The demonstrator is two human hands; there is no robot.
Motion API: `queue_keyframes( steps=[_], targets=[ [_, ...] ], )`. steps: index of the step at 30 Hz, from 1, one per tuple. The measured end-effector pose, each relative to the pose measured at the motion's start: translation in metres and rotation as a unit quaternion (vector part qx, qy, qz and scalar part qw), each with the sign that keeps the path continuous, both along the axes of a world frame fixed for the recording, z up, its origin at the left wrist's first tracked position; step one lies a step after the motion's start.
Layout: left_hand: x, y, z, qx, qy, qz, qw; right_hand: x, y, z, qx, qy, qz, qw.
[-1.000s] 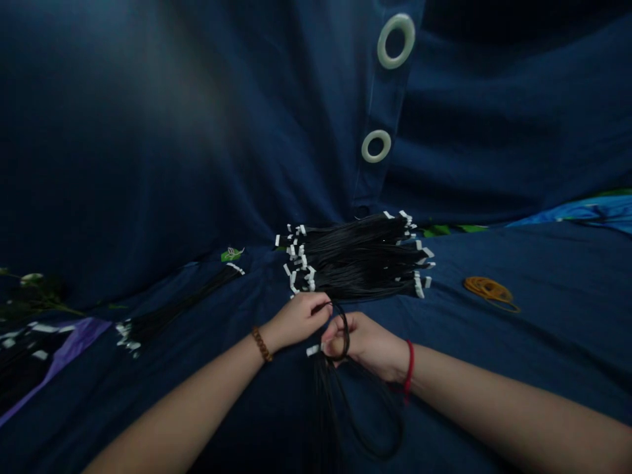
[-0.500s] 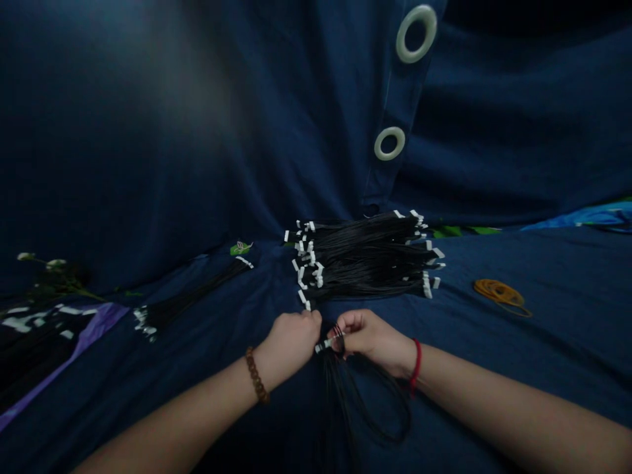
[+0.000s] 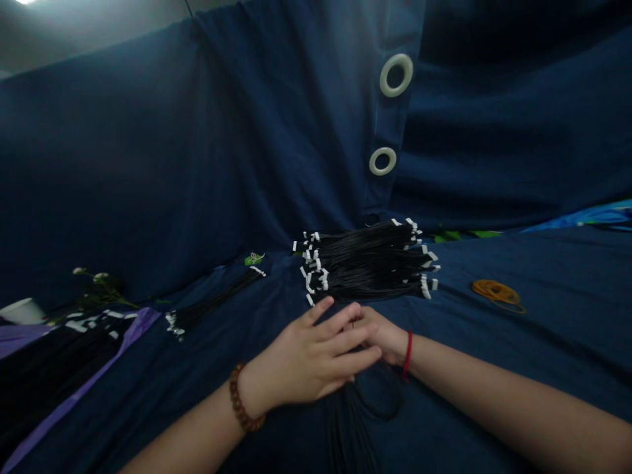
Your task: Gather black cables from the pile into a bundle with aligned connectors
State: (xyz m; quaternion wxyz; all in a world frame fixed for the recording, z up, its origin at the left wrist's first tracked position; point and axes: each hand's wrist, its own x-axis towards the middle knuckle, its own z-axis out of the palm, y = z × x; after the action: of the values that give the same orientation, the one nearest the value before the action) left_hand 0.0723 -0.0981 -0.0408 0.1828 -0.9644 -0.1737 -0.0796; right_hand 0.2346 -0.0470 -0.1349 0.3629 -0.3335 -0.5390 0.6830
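My left hand (image 3: pixel 316 352), with a brown beaded bracelet on the wrist, is stretched out with its fingers spread across the front of my right hand. Its thumb is hidden. My right hand (image 3: pixel 382 334), wearing a red cord bracelet, is closed at the top of a bundle of thin black cables (image 3: pixel 348 421), though the left fingers cover most of the grip. The cables hang down from the hands, and one loop bows out to the right. Just beyond the hands lies a pile of black cable bundles (image 3: pixel 365 260) with white connectors at both ends.
Yellow-brown rubber bands (image 3: pixel 496 293) lie to the right on the dark blue cloth (image 3: pixel 469 375). On the left are a smaller cable bundle (image 3: pixel 217 301), cables on a purple sheet (image 3: pixel 141 322), white flowers (image 3: pixel 101 280) and a white cup (image 3: pixel 22 312). A blue curtain (image 3: pixel 276 131) hangs behind.
My left hand has gone from closed fingers beside the cable ends to spread fingers over my right hand. The white connector and dark loops at the right fingers are now covered. The view has tilted up.
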Motion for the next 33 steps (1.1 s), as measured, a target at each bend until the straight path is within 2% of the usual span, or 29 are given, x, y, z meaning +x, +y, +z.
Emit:
queue_keyframes(
  steps=[1,3,5,6,13,22,24,27,30,31,33],
  targets=[
    [0.004,0.004,-0.005,-0.027,-0.002,0.006,1.000,0.001,-0.001,0.000,0.003,-0.004,0.011,1.000],
    [0.005,0.016,-0.016,-0.121,-0.053,0.066,0.989,0.002,-0.001,0.001,0.006,-0.018,0.039,0.999],
    [0.001,0.029,-0.026,-0.251,-0.134,0.141,0.948,0.004,0.000,0.000,0.008,-0.025,0.055,0.998],
    [-0.002,0.033,-0.031,-0.291,-0.160,0.166,0.929,0.005,0.001,-0.001,0.009,-0.026,0.059,0.998],
    [-0.007,0.038,-0.056,-0.453,-0.257,0.220,0.824,0.007,0.002,-0.004,0.006,-0.013,0.076,0.997],
    [-0.007,0.050,-0.068,-0.537,-0.348,0.257,0.724,0.004,-0.005,-0.002,-0.014,0.031,0.061,0.998],
    [-0.009,0.046,-0.068,-0.515,-0.397,0.252,0.717,0.004,-0.005,-0.001,-0.020,0.041,0.057,0.997],
    [-0.014,0.042,-0.066,-0.425,-0.529,0.238,0.695,0.006,-0.003,0.001,-0.024,0.049,0.045,0.998],
    [-0.019,0.040,-0.067,-0.357,-0.647,0.242,0.628,0.010,0.000,0.002,-0.010,0.057,0.021,0.998],
    [-0.018,0.040,-0.068,-0.364,-0.666,0.247,0.602,0.011,0.001,0.002,-0.003,0.060,0.012,0.998],
    [-0.013,0.038,-0.071,-0.426,-0.669,0.250,0.556,0.013,0.003,0.003,0.012,0.065,-0.002,0.998]
  ],
)
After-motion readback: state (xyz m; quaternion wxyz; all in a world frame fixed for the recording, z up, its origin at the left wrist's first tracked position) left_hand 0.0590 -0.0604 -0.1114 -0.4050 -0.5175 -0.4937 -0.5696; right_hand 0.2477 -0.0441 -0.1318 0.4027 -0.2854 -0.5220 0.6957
